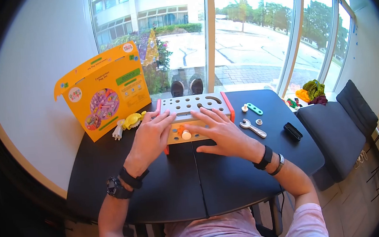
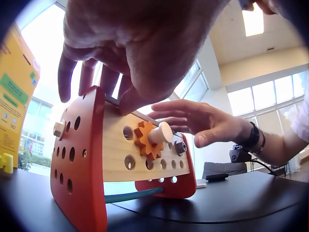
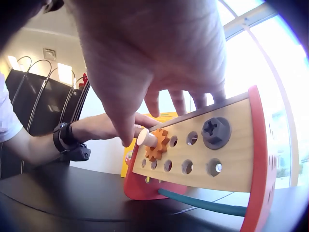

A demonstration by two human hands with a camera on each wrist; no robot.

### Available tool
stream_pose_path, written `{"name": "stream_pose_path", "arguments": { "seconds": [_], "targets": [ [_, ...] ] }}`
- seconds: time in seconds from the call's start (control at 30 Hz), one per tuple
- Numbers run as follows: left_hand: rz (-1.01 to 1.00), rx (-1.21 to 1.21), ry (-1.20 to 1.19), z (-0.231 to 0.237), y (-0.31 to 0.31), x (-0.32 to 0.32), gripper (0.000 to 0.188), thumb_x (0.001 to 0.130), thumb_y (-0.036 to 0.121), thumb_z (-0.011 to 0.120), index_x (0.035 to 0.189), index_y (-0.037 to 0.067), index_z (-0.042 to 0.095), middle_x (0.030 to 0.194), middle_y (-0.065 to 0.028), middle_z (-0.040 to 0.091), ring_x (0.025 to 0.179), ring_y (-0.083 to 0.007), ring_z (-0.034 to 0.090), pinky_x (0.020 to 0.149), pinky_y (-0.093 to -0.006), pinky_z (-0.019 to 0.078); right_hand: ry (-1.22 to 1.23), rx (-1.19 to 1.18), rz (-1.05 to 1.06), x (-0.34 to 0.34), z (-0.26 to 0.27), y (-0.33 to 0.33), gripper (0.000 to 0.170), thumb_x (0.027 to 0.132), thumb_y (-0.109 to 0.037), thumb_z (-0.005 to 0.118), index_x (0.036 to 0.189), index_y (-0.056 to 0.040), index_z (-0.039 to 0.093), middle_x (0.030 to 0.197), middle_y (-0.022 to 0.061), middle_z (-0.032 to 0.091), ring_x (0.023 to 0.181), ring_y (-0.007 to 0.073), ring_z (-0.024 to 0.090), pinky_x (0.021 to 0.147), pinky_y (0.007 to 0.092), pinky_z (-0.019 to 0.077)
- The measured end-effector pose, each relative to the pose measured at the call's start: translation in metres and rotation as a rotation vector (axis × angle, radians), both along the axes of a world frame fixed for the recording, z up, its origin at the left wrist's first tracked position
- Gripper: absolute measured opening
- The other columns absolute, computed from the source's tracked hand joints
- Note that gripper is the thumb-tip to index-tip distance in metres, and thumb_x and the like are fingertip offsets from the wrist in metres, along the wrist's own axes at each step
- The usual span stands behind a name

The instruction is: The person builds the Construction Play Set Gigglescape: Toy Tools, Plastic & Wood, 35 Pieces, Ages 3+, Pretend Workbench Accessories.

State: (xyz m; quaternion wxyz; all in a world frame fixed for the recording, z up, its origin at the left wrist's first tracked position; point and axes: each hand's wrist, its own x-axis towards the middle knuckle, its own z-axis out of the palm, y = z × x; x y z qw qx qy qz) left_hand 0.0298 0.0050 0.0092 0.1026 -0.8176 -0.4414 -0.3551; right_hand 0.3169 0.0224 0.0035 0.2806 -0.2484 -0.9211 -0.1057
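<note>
A toy workbench (image 1: 187,104) with red end panels (image 3: 261,159) and a grey top full of holes stands on the black table. My left hand (image 1: 151,135) rests on its top edge at the left, fingers stretched over the top. My right hand (image 1: 223,132) is spread over the right part, fingertips at the top edge and thumb held out in front. Between the hands, an orange gear (image 2: 146,140) sits on the wooden front panel, with a pale peg (image 2: 162,133) through it. A grey bolt (image 3: 216,133) is in the same panel, and a teal bar (image 3: 203,203) runs underneath.
A yellow-orange play set box (image 1: 122,90) stands at the back left, with yellow toy pieces (image 1: 132,120) before it. To the right lie a toy wrench (image 1: 253,128), a green strip (image 1: 254,109), a nut (image 1: 259,122), a peg (image 1: 244,108) and a black case (image 1: 293,131).
</note>
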Motion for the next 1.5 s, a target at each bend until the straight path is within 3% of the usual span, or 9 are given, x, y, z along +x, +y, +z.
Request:
{"name": "stream_pose_path", "arguments": {
  "seconds": [0.03,0.13,0.23,0.53,0.63,0.8,0.93,1.33,1.5],
  "targets": [
    [-0.009,-0.007,-0.002,0.000,0.000,0.000,0.039,0.103,0.006,0.071,0.142,0.008,0.076,0.145,-0.0155,0.075,0.138,-0.0409,0.062,0.117,-0.0468,0.0509,-0.024,0.049,-0.018,0.000,0.000,-0.003,0.050,0.096,-0.038,0.085,0.138,-0.0145,0.074,0.166,0.0170,0.055,0.157,0.0400,0.046,0.130,0.0576,0.0350],
    [-0.019,-0.021,-0.001,0.001,0.000,-0.004,0.040,0.103,0.006,0.070,0.143,0.008,0.075,0.145,-0.0158,0.074,0.137,-0.0408,0.061,0.117,-0.0467,0.0506,-0.064,-0.100,-0.022,0.010,0.011,-0.009,0.030,0.096,-0.037,0.085,0.111,-0.0110,0.083,0.168,0.0180,0.054,0.158,0.0398,0.046,0.130,0.0589,0.0339],
    [-0.021,-0.038,0.015,0.003,0.000,-0.004,0.041,0.103,0.006,0.070,0.144,0.008,0.075,0.146,-0.0160,0.074,0.136,-0.0407,0.062,0.118,-0.0467,0.0504,-0.035,-0.186,-0.021,0.014,0.019,-0.013,0.031,0.096,-0.038,0.084,0.090,-0.0073,0.082,0.168,0.0186,0.055,0.158,0.0396,0.046,0.130,0.0591,0.0342],
    [-0.025,-0.035,0.027,0.004,-0.001,-0.004,0.041,0.104,0.006,0.069,0.144,0.008,0.074,0.147,-0.0158,0.074,0.136,-0.0412,0.061,0.118,-0.0469,0.0496,0.039,-0.063,-0.010,0.005,0.009,-0.010,0.029,0.097,-0.036,0.084,0.106,-0.0081,0.083,0.160,0.0166,0.058,0.153,0.0389,0.048,0.125,0.0573,0.0396],
    [-0.060,-0.040,0.026,0.009,-0.002,-0.007,0.040,0.104,0.005,0.069,0.144,0.007,0.074,0.146,-0.0166,0.074,0.136,-0.0412,0.062,0.119,-0.0470,0.0487,0.000,0.020,-0.062,-0.002,0.007,-0.010,0.028,0.096,-0.035,0.084,0.100,-0.0066,0.083,0.155,0.0165,0.060,0.151,0.0375,0.050,0.122,0.0542,0.0416],
    [-0.193,-0.195,-0.128,0.027,-0.011,-0.031,0.039,0.104,0.002,0.067,0.142,0.003,0.072,0.146,-0.0188,0.073,0.138,-0.0388,0.064,0.120,-0.0449,0.0481,0.023,-0.087,0.003,0.013,0.018,-0.009,0.028,0.095,-0.032,0.085,0.084,-0.0062,0.078,0.151,0.0153,0.064,0.143,0.0376,0.057,0.119,0.0520,0.0454],
    [-0.091,-0.082,-0.106,0.027,-0.015,-0.061,0.038,0.103,0.003,0.069,0.142,0.002,0.071,0.140,-0.0186,0.075,0.134,-0.0378,0.068,0.113,-0.0428,0.0528,0.061,-0.158,0.001,0.035,0.026,-0.016,0.029,0.094,-0.029,0.086,0.080,-0.0068,0.075,0.144,0.0138,0.069,0.137,0.0375,0.062,0.115,0.0514,0.0484],
    [0.134,-0.200,-0.140,0.013,-0.016,-0.130,0.036,0.102,0.011,0.074,0.137,0.000,0.073,0.129,-0.0200,0.078,0.123,-0.0351,0.074,0.107,-0.0421,0.0561,0.274,-0.193,-0.249,0.132,0.053,-0.007,0.020,0.096,-0.022,0.086,0.091,-0.0027,0.080,0.117,0.0153,0.080,0.109,0.0337,0.075,0.097,0.0430,0.0581],
    [0.175,-0.205,-0.148,-0.010,0.011,-0.159,0.040,0.101,0.014,0.075,0.138,0.000,0.072,0.127,-0.0204,0.079,0.118,-0.0334,0.077,0.102,-0.0426,0.0588,0.297,-0.238,-0.335,0.165,0.039,0.016,0.020,0.096,-0.020,0.085,0.094,-0.0001,0.080,0.113,0.0144,0.080,0.107,0.0321,0.076,0.096,0.0408,0.0578]
  ]
}}
